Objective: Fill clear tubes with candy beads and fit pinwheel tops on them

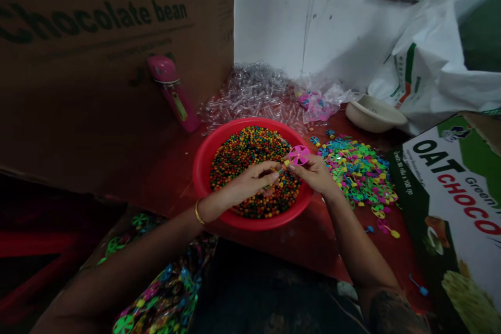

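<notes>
Over a red basin [201, 167] of small multicoloured candy balls [250, 141], my two hands meet. My right hand [317, 173] pinches a pink toy fan [299, 155] with a yellow cap at its base. The fingers of my left hand [256, 180] are closed around what looks like a small clear tube with coloured balls inside, mostly hidden by the fingers. Its end points at the yellow cap; whether the two touch I cannot tell. Beside my right hand lies a heap of colourful fan caps [356, 167].
Behind the basin are a pile of clear tubes [258, 86] and a plastic bag [323, 104]. A pink flask [174, 94] stands by a large carton [117, 62]. To the right are a pale bowl [373, 114] and a printed box [450, 193]. Finished-looking fan tubes [168, 297] fill a box below left.
</notes>
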Available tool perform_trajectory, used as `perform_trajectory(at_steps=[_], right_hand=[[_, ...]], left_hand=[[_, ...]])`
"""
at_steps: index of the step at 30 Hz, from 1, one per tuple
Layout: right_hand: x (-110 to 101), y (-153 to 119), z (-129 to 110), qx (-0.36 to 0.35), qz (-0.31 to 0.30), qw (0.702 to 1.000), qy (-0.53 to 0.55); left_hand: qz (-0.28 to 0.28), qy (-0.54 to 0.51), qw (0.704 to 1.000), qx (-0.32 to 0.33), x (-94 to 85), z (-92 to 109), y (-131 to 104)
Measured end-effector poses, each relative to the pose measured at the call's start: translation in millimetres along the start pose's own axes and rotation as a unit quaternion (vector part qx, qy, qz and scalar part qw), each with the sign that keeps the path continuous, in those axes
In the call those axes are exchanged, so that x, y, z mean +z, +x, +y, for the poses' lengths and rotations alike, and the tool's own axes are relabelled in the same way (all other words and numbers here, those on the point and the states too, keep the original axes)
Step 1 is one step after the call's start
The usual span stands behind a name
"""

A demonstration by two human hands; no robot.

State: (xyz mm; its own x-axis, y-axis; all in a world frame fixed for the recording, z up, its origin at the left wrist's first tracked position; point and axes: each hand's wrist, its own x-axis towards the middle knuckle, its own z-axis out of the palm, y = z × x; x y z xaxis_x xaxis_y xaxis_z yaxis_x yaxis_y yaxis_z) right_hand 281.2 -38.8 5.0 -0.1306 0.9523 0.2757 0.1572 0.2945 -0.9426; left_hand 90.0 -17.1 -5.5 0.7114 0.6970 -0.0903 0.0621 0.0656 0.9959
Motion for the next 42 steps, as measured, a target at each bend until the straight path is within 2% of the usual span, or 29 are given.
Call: perform_trajectory(at_steps=[3,5,7,9,11,12,14,16,18,20,22,24,27,30,32,33,34,36,37,38,39,42], right_hand=[[-3,-2,-4,-0.024,-0.023,0.999,-0.019],[2,-3,0,-0.036,0.000,0.998,-0.043],[15,-5,6,-0.031,0.058,0.995,-0.076],[33,-8,10,-0.007,0.125,0.987,-0.096],[49,-12,9,0.004,0.168,0.981,-0.102],[54,-12,6,0.001,0.180,0.979,-0.099],[55,-13,-1,-0.019,0.182,0.979,-0.084],[45,-14,-8,-0.034,0.149,0.986,-0.061],[32,-16,-9,-0.034,0.126,0.991,-0.043],[20,-18,-6,-0.019,0.118,0.993,-0.012],[13,-19,-2,-0.003,0.088,0.995,0.048],[11,-18,-1,0.002,0.031,0.993,0.110],[9,-18,-6,-0.012,-0.019,0.985,0.170],[11,-20,-13,-0.025,-0.036,0.980,0.195],[15,-22,-14,-0.030,0.006,0.984,0.177],[19,-22,-14,-0.030,0.051,0.985,0.159],[24,-21,-12,-0.029,0.105,0.984,0.138],[33,-20,-9,-0.013,0.202,0.974,0.096],[36,-20,-9,-0.001,0.232,0.969,0.081],[38,-20,-9,0.009,0.247,0.966,0.072],[38,-21,-11,0.014,0.253,0.965,0.069],[35,-27,-20,-0.004,0.223,0.972,0.072]], left_hand=[[-0.006,0.027,1.000,0.000,5.1,4,-6],[0.032,0.111,0.992,0.055,8.7,6,-6],[0.096,0.257,0.956,0.107,12.2,9,-4],[0.144,0.403,0.896,0.121,15.4,14,-2],[0.160,0.482,0.851,0.131,18.1,20,1],[0.166,0.486,0.845,0.148,18.9,23,2],[0.185,0.441,0.858,0.190,18.6,28,4],[0.210,0.349,0.893,0.195,16.9,30,5],[0.203,0.210,0.947,0.137,16.4,30,4],[0.155,0.039,0.987,0.037,19.2,28,1],[0.094,-0.119,0.987,-0.048,25.5,27,-4],[0.043,-0.226,0.968,-0.097,33.2,26,-8],[-0.022,-0.276,0.952,-0.131,40.9,24,-13],[-0.031,-0.197,0.972,-0.123,41.2,21,-14],[0.025,-0.044,0.997,-0.060,40.4,19,-13],[0.080,0.064,0.995,-0.010,40.8,18,-11],[0.145,0.183,0.972,0.039,41.7,18,-9],[0.267,0.395,0.874,0.099,44.6,18,-6],[0.305,0.454,0.830,0.108,45.9,18,-4],[0.317,0.468,0.818,0.109,46.6,19,-4],[0.299,0.450,0.836,0.102,46.7,19,-4],[0.166,0.323,0.929,0.074,44.9,19,-8]])
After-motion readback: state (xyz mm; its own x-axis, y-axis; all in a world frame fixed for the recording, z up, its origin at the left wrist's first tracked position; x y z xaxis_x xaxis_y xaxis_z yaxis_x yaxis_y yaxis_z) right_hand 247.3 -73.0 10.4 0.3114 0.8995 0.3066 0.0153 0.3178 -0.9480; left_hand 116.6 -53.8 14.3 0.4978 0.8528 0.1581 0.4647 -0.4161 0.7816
